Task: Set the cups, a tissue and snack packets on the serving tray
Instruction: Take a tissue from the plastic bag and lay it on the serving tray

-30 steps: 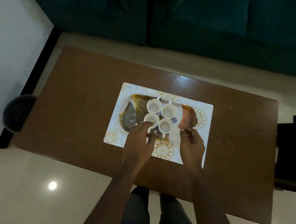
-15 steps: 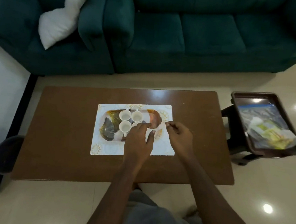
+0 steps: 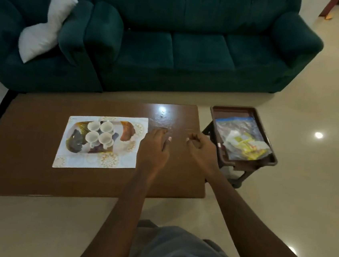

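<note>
Moved: both hands off the cups (image 3: pixel 99 134), now mid-right over the table (image 3: pixel 27 134).
Snack packets (image 3: pixel 246 147): yellowish, in a clear bag (image 3: pixel 236 125) on a brown side tray (image 3: pixel 235 111), right of frame.
Nearer: right hand (image 3: pixel 201 147), bag near, to its right.
Grip: left hand (image 3: pixel 154 147) loose, empty; right curled, can't tell if pinching.
Cups: four white, on serving tray (image 3: pixel 75 141), centre-left.

Bare table (image 3: pixel 178 118) is lying open right of the placemat (image 3: pixel 119 161); four cups (image 3: pixel 92 136) are crowding the serving tray (image 3: pixel 75 142).
</note>
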